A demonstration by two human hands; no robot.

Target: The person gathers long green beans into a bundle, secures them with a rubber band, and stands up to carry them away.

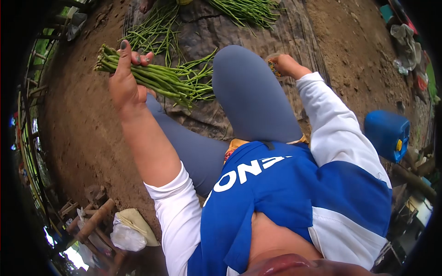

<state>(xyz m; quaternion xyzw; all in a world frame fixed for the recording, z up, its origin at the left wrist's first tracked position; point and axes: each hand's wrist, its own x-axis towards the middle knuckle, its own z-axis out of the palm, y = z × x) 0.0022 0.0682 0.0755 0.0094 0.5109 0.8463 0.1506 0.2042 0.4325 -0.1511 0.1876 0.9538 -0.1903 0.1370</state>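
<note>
My left hand (128, 80) is closed around a bunch of long green beans (161, 82), its thumb raised alongside the even cut ends. The thin ends of the bunch fan out toward my bent knee. On the other side of that knee, my right hand (287, 66) has its fingers bent down onto a small heap of thin yellow and orange loops that look like rubber bands (273, 69). The fingertips and part of the heap are hard to make out.
More long beans (159, 34) lie loose on the dark ground sheet (294, 27), with another pile (246, 11) at its far side. Bare soil (350, 55) surrounds the sheet. A blue jerrycan (386, 135) stands at right; plastic bags (131, 230) and wooden poles (97, 220) are at lower left.
</note>
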